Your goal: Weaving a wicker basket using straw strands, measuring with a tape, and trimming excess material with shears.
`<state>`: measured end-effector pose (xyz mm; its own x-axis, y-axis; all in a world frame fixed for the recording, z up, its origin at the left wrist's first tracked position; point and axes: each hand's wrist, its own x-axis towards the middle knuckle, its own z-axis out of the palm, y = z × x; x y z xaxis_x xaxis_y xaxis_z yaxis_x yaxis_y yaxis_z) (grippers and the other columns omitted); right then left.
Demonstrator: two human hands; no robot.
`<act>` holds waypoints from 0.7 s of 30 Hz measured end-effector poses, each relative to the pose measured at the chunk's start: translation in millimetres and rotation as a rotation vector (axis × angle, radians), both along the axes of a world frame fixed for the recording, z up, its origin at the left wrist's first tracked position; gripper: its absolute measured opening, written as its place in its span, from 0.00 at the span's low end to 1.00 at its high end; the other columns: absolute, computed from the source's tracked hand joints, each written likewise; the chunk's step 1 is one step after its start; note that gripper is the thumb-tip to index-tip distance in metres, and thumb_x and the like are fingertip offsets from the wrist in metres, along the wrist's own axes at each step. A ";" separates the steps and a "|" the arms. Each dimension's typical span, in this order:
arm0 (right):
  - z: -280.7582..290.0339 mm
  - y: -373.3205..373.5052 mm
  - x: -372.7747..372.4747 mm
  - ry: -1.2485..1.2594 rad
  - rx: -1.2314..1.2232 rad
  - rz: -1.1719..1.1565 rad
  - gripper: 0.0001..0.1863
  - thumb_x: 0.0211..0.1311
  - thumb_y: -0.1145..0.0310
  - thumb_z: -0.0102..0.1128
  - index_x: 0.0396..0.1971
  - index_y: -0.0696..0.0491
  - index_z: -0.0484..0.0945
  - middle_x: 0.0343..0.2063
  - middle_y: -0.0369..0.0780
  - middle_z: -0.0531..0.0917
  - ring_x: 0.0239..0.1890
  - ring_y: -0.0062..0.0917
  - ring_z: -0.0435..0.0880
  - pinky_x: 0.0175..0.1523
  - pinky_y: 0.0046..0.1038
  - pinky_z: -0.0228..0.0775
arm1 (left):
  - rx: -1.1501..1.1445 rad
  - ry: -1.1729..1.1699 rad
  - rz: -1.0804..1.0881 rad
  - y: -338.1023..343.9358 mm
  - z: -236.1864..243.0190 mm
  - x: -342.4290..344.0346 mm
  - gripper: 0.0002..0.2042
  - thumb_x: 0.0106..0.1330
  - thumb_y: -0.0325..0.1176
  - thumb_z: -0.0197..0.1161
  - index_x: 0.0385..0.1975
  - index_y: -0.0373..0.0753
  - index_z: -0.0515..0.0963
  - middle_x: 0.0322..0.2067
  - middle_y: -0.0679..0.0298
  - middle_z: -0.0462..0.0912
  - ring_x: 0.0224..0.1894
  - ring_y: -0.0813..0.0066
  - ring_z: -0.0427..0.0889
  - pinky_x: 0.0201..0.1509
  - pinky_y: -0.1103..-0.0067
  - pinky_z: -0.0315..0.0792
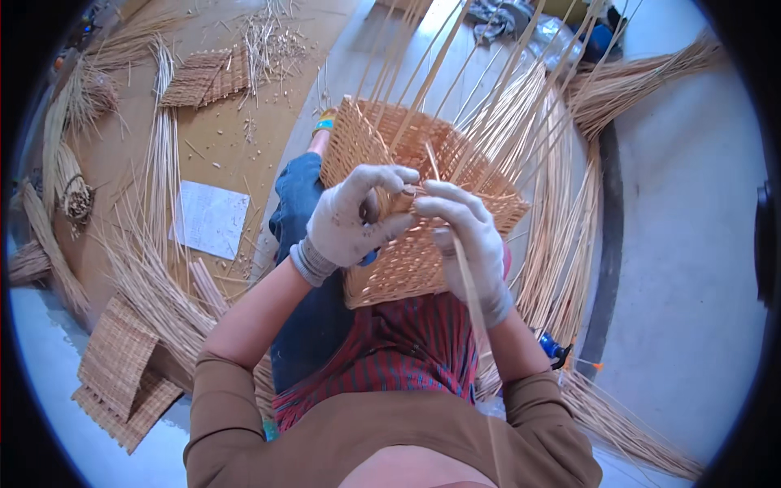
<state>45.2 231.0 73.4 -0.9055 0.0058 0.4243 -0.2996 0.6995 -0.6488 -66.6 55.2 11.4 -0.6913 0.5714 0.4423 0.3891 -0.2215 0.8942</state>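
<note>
In the head view, a woven tan basket (394,268) sat tilted over the person's lap, against a red-and-blue striped cloth (407,354), with long upright strands (439,61) rising from its far part. The left hand (346,215), in a whitish glove, was above the basket, its thumb and fingers curved toward each other; whether they gripped anything could not be told. The right hand (476,248), gloved likewise, was closed on a pale flat strip (470,285), which ran down past the wrist toward the lower edge. The fingertips of both hands were close together. To the left, a white sheet (210,220) and a woven panel (203,77) lay on a tan floor covering (268,122); to the right, long loose strands (561,244) lay beside the basket.
</note>
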 end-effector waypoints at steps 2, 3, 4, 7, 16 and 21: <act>13.1 -7.7 5.9 0.157 -0.072 -0.148 0.17 0.73 0.61 0.55 0.49 0.57 0.83 0.49 0.45 0.79 0.48 0.33 0.81 0.51 0.29 0.75 | 0.067 -0.064 0.015 -5.6 0.5 4.6 0.25 0.58 0.29 0.75 0.53 0.40 0.71 0.52 0.61 0.83 0.20 0.91 0.72 0.24 0.88 0.68; 15.7 -9.9 4.9 0.252 -0.086 -0.227 0.17 0.74 0.62 0.55 0.49 0.60 0.83 0.46 0.43 0.79 0.44 0.26 0.81 0.47 0.27 0.76 | 0.116 -0.142 0.023 -7.3 1.2 6.7 0.25 0.58 0.28 0.75 0.55 0.39 0.71 0.53 0.62 0.82 0.21 0.92 0.72 0.24 0.88 0.68; 20.8 -15.0 8.6 0.261 -0.125 -0.252 0.16 0.73 0.65 0.56 0.49 0.60 0.83 0.46 0.42 0.79 0.41 0.24 0.81 0.45 0.25 0.76 | 0.181 -0.191 0.096 -7.2 4.2 8.9 0.24 0.62 0.26 0.71 0.57 0.38 0.71 0.53 0.62 0.81 0.21 0.93 0.71 0.24 0.90 0.67; 31.0 -39.3 2.7 0.299 -0.133 -0.228 0.14 0.62 0.84 0.60 0.47 0.60 0.84 0.43 0.41 0.80 0.39 0.22 0.83 0.41 0.19 0.77 | 0.238 -0.232 0.206 -12.6 5.0 -3.0 0.18 0.68 0.21 0.61 0.57 0.35 0.72 0.46 0.64 0.80 0.20 0.95 0.68 0.23 0.92 0.63; 12.7 -57.5 -10.2 0.198 0.159 -0.284 0.11 0.60 0.76 0.66 0.43 0.51 0.83 0.35 0.38 0.86 0.35 0.32 0.86 0.40 0.31 0.76 | -0.125 0.244 -0.229 -9.3 33.9 -57.7 0.15 0.71 0.21 0.50 0.54 0.36 0.75 0.45 0.63 0.83 0.28 0.84 0.78 0.31 0.85 0.73; -7.5 -61.0 -2.3 0.272 -0.097 -0.320 0.12 0.57 0.74 0.71 0.39 0.51 0.77 0.35 0.40 0.86 0.34 0.33 0.85 0.38 0.31 0.75 | -0.250 -0.012 -0.644 -1.3 43.8 -79.1 0.10 0.70 0.22 0.56 0.47 0.36 0.79 0.38 0.66 0.83 0.29 0.84 0.78 0.33 0.84 0.74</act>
<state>42.8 170.0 65.9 -0.7072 0.3195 0.6308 -0.2465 0.7247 -0.6434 -145.7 53.9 55.2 -0.1842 0.9537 0.2378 0.2388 -0.1913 0.9521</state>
